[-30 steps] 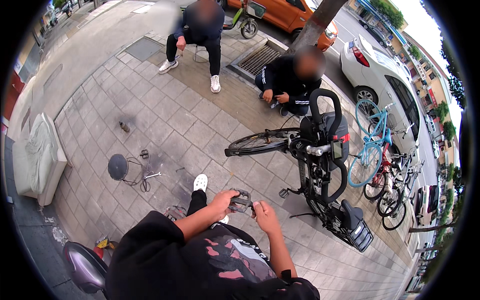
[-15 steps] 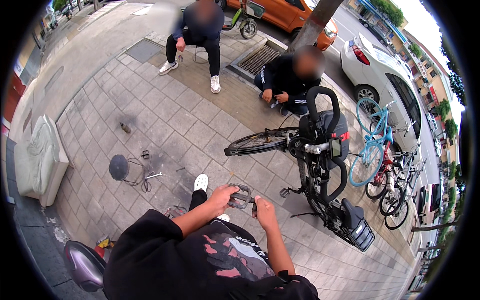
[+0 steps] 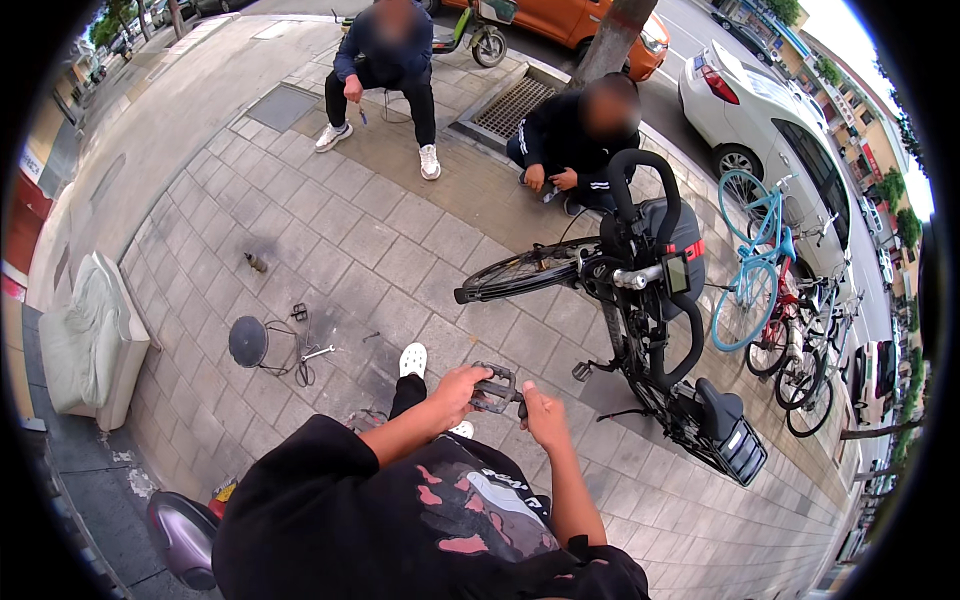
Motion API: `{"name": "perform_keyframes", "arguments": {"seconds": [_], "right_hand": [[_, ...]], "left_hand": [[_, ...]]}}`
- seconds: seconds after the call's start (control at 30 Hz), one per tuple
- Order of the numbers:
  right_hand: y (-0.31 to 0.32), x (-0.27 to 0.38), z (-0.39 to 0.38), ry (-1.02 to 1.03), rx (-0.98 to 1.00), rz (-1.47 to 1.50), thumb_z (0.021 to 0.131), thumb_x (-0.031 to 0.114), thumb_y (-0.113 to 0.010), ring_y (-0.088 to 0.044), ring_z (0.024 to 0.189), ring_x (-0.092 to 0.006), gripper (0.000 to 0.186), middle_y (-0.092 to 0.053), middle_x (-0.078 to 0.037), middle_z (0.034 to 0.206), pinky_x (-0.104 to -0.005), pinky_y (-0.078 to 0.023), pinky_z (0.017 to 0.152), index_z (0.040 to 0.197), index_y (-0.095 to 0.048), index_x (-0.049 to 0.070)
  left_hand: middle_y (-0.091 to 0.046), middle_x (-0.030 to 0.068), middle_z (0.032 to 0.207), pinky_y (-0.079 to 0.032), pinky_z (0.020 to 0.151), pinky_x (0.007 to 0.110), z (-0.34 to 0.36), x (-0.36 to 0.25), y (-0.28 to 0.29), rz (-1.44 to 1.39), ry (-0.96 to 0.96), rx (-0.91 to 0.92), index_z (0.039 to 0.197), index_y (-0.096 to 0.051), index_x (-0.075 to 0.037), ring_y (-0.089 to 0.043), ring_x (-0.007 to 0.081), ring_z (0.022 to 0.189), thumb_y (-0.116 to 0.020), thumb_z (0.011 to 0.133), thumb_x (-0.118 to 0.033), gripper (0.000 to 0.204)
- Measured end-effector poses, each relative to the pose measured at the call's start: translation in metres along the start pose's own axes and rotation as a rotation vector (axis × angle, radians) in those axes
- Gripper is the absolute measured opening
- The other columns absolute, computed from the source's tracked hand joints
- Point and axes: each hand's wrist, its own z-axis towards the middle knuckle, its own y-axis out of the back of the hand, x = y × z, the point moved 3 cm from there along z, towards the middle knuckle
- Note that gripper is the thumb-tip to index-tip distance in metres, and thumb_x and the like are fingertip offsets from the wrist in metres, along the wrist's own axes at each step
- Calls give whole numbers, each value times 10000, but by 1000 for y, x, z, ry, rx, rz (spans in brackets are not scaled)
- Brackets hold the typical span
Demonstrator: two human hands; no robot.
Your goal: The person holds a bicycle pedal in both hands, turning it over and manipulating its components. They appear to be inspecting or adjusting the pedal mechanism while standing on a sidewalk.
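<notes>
A dark bicycle pedal (image 3: 497, 388) with an open cage frame is held up in front of my body. My left hand (image 3: 458, 392) is closed round one side of its cage. Fingers of my right hand (image 3: 545, 415) pinch a dark piece at its spindle end; the fingers partly hide that piece. To the right stands a black bicycle (image 3: 612, 320) with curved bar ends, a small display (image 3: 678, 272) and a rear rack (image 3: 738, 455). Another pedal (image 3: 582, 371) is on the bicycle's near side, apart from my hands.
On the paving lie a wrench (image 3: 318, 353), a loose pedal (image 3: 299, 311), a cord by a round dark stool top (image 3: 249, 342) and a small bottle-like thing (image 3: 256, 262). Two people sit or crouch ahead. An old armchair (image 3: 95, 340) stands left, parked bikes (image 3: 750, 290) right.
The whole view has shifted slightly. My hands keep hold of the pedal, with the right one turned a little against it. The seated person's hand now shows a small thing hanging below it.
</notes>
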Motion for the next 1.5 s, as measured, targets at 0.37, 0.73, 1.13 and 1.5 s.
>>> {"name": "perform_keyframes", "arguments": {"seconds": [0.37,0.73,1.13,1.5], "right_hand": [[1,-18,3,68,-10,84,1011,350,-594,-608,661,-119,357,-629,-40,736,-292,-465,541,916,-640,8],[11,2,-2,24,-11,79,1011,391,-597,-605,678,-113,416,-629,-61,718,-281,-474,620,925,-649,-12],[18,7,-3,187,-86,172,1010,330,-597,-614,642,-110,349,-641,-53,767,-279,-458,525,931,-636,-7],[14,16,-7,154,-62,201,1018,317,-593,-581,600,-101,328,-640,-52,722,-272,-437,510,892,-625,16]], "left_hand": [[-646,61,924,-515,660,381,10,4,-1,21,5,29,1072,-627,-95,-624,209,773,-636,941,-264,214],[-651,65,933,-487,675,369,8,-11,-19,97,-47,65,1065,-622,-88,-617,205,776,-633,950,-284,228],[-634,64,920,-477,675,414,-6,-26,-41,95,-72,62,1056,-646,-88,-586,219,768,-655,936,-277,224],[-681,63,924,-502,636,364,-5,-33,-38,151,-96,65,1076,-638,-78,-612,192,717,-622,949,-263,225]]}}
